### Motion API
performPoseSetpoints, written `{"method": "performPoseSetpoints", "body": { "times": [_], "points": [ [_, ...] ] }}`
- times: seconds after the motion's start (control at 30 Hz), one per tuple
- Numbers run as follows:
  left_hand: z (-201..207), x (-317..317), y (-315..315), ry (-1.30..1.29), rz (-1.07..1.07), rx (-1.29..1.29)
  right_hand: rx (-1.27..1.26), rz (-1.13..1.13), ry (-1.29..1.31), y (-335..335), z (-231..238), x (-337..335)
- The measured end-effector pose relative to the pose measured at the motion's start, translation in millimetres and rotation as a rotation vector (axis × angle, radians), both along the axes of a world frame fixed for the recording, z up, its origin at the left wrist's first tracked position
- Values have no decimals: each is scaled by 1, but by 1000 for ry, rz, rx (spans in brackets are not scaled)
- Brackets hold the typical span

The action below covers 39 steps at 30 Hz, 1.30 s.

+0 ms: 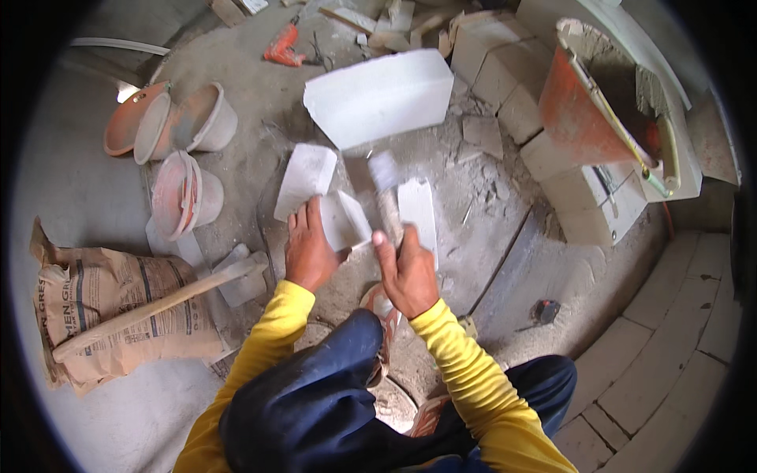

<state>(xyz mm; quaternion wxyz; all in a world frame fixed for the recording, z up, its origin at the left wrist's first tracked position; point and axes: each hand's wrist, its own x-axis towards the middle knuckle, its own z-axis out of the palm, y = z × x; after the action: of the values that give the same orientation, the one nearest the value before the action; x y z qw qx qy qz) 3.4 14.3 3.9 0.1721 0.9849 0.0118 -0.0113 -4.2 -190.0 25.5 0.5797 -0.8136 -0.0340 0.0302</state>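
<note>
A small pale block (339, 224) is sitting on or just above the floor (256, 102), the left hand (310, 251) holding its near side. The right hand (408, 273) is gripping a blurred, hammer-like tool (389, 203) just beside it. Tool work on the block seems under way; any blow would call for keeping the left hand clear. Beyond, a larger white block (378, 98) is lying.

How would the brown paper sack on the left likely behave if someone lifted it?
The brown paper sack would probably sag or shift, given its creased, slumped sides. Its bulging middle suggests contents and some weight, though these are hidden. The long-handled tool lying across it would likely slide off.
</note>
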Motion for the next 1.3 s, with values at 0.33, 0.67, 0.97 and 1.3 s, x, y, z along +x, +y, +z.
{"method": "performPoseSetpoints", "body": {
  "times": [0.33, 0.67, 0.97, 1.3],
  "points": [
    [3, 14, -2, -66, 5, -3, -88, 76, 128, 1, -16, 9],
    [7, 11, -11, -20, 23, 5, -114, 78, 92, 4, -26, 20],
    [5, 4, -16, -3, 10, -15, -167, 67, 121, 8, -49, 8],
    [4, 7, -18, 18, 16, 16, -225, 123, 143, 10, -63, 13]
  ]
}}
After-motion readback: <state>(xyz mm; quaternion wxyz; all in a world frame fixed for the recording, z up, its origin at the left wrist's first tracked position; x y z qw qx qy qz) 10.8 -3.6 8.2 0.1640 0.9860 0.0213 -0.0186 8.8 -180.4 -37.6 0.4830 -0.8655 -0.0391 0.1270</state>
